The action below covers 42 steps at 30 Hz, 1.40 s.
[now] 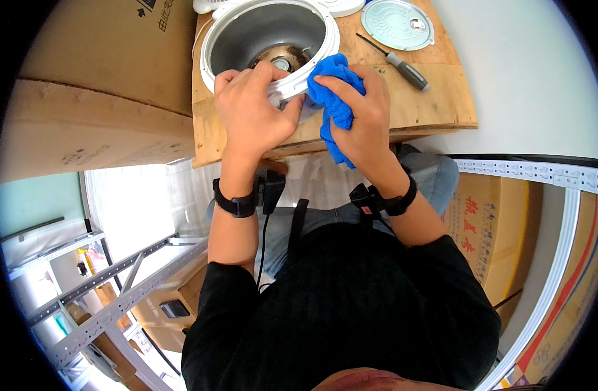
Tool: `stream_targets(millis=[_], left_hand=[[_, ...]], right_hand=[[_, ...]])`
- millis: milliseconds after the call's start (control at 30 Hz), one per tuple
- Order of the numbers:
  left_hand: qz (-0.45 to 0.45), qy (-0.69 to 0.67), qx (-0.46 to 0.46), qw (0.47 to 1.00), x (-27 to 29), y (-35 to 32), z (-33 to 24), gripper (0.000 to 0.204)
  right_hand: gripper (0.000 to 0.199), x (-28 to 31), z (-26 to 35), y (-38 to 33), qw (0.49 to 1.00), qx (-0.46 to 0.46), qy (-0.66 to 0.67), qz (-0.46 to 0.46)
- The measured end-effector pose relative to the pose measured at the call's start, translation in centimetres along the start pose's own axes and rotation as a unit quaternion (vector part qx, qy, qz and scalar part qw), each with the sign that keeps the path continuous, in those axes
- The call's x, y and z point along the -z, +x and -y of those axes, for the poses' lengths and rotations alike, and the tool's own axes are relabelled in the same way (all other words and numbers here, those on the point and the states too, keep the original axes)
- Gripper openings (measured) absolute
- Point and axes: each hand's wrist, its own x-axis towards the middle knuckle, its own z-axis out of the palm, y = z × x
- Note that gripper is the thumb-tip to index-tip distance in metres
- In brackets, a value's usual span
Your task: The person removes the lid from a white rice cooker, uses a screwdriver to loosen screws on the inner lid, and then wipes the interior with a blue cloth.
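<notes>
**Cooker rim at the desk edge — slip and tip risks**

Upper centre of the frame: white rice cooker body (270,40), lid off, grey well open, sitting on a wooden desk (436,104) close to its near edge. Left hand (252,111) clamped over the near rim, thumb and fingers pressed together on the white lip. Right hand (361,117) just beside it, fingers pinching a bunched blue cloth (335,98) against the rim's outer side, a tail of cloth hanging below the desk edge.

Likely troubles, judged from how things lie:

- Cooker near the front edge, both hands bearing on the same near side — a hard push or pull there could tilt the body or drag it off toward the lap.
- Loose cloth tail dangling; could snag on the desk's edge and jerk out of the pinch.
- Heating plate and centre sensor bare at the bottom of the well; a cloth end dropping in could leave lint or damp there.
- Screwdriver (403,65) lying loose at upper right, near the right wrist, and a round inner lid (398,24) beyond it — a wide sweep of the elbow could knock either off.
- Black cable hanging from the left wrist band, free to catch on the desk corner.
</notes>
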Motion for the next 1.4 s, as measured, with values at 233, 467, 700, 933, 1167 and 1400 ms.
stream_targets(millis=[233, 467, 700, 933, 1167, 1400], left_hand=[[-0.013, -0.006, 0.008, 1.0, -0.2, 0.1, -0.1, 0.028], [-0.019, -0.002, 0.011, 1.0, -0.4, 0.0, 0.2, 0.027], [-0.022, -0.011, 0.017, 1.0, -0.3, 0.0, -0.2, 0.026], [-0.031, -0.002, 0.011, 0.999, -0.6, -0.2, 0.2, 0.02], [-0.006, -0.006, 0.01, 1.0, 0.1, 0.1, -0.2, 0.027], [0.025, -0.033, 0.022, 0.999, 0.6, 0.1, -0.1, 0.024]], right_hand=[[0.06, -0.2, -0.1, 0.2, 1.0, -0.025, 0.002, -0.009], [0.064, -0.5, 1.3, -1.1, 0.998, 0.007, 0.045, 0.034], [0.067, -0.1, 0.8, 0.1, 1.0, 0.005, -0.008, 0.02], [0.064, -0.7, 2.5, -0.7, 0.998, 0.025, -0.033, 0.052], [0.068, -0.3, 0.7, 0.0, 0.999, -0.001, -0.028, 0.02], [0.073, -0.2, -1.2, 1.1, 0.998, -0.02, -0.052, 0.009]])
